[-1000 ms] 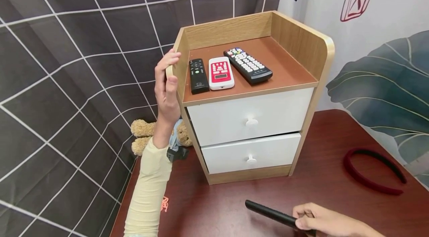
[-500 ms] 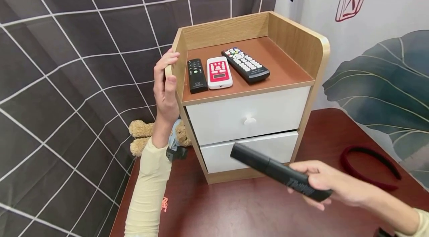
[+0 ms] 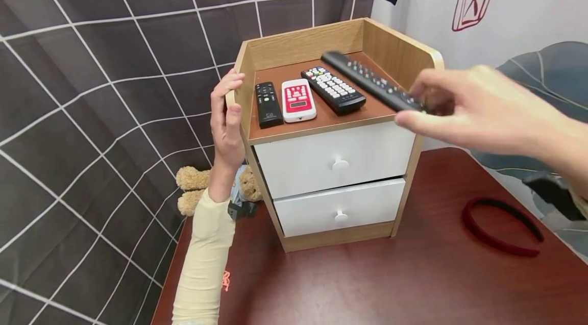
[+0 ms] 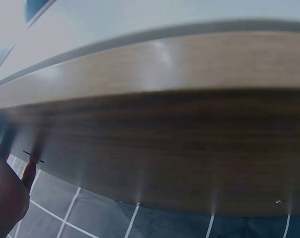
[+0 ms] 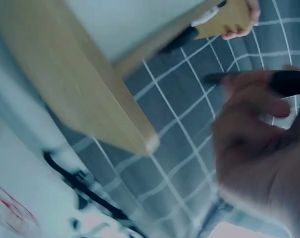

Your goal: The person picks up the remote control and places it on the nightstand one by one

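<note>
My right hand (image 3: 482, 108) grips a long black remote control (image 3: 367, 80) by its near end. The remote is raised above the right part of the brown top shelf (image 3: 275, 133) of a small wooden cabinet (image 3: 319, 126), buttons facing up. In the right wrist view the hand is blurred. My left hand (image 3: 228, 116) holds the front edge of the cabinet's left side panel (image 3: 245, 90), thumb on the near side. On the shelf lie a slim black remote (image 3: 268, 105), a white-and-red remote (image 3: 298, 100) and a black remote with white buttons (image 3: 334, 89), side by side.
Two white drawers (image 3: 337, 161) with knobs fill the cabinet's front. A dark red headband (image 3: 500, 228) lies on the reddish table (image 3: 340, 284) to the right. A plush bear (image 3: 193, 187) lies behind my left forearm, near a small orange item (image 3: 225, 280).
My right hand has lifted the long black remote from low over the table up to above the shelf, turning its buttons into view. My left hand stays on the side panel.
</note>
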`<move>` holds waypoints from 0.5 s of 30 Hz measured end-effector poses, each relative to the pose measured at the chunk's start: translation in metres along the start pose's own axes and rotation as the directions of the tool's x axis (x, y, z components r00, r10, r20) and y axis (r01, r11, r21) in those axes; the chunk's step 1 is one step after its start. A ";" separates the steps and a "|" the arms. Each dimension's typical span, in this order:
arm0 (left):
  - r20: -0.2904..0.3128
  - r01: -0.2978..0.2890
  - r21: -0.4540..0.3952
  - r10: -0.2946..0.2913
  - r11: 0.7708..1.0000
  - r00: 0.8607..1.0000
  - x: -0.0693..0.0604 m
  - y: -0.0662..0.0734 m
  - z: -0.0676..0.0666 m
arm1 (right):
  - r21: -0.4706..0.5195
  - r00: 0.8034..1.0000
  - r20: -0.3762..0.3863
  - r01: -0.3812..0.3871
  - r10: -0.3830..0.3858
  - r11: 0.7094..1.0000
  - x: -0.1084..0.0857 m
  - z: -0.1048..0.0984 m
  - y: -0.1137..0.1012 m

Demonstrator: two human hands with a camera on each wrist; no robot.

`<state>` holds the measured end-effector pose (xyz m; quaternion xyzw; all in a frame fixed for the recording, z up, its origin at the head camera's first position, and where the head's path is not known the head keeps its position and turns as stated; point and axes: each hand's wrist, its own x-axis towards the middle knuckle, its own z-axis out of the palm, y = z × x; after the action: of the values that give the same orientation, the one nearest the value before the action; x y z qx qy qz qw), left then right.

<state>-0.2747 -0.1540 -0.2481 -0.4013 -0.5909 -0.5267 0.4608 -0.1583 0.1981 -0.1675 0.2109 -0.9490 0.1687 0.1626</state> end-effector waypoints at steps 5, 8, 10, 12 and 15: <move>-0.013 0.004 0.000 -0.004 1.000 1.000 -0.001 0.000 -0.002 | -0.368 0.996 -0.058 -0.088 0.072 0.926 0.031 -0.011 -0.018; -0.005 0.013 -0.001 -0.013 1.000 1.000 -0.002 0.000 -0.002 | -0.449 0.994 -0.025 -0.109 0.110 0.887 0.049 -0.016 -0.026; 0.001 0.015 0.000 -0.015 1.000 1.000 -0.002 0.000 -0.001 | -0.498 0.991 0.013 -0.109 0.132 0.860 0.061 -0.018 -0.028; 0.003 0.018 0.003 -0.018 1.000 1.000 -0.001 -0.001 0.000 | -0.540 0.986 0.061 -0.099 0.156 0.836 0.074 -0.018 -0.029; 0.000 0.021 0.004 -0.021 1.000 1.000 -0.001 0.000 0.001 | -0.584 0.976 0.125 -0.074 0.180 0.808 0.089 -0.016 -0.028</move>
<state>-0.2750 -0.1535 -0.2489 -0.3942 -0.5961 -0.5304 0.4560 -0.2186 0.1496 -0.1126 0.1014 -0.9779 -0.1348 0.1231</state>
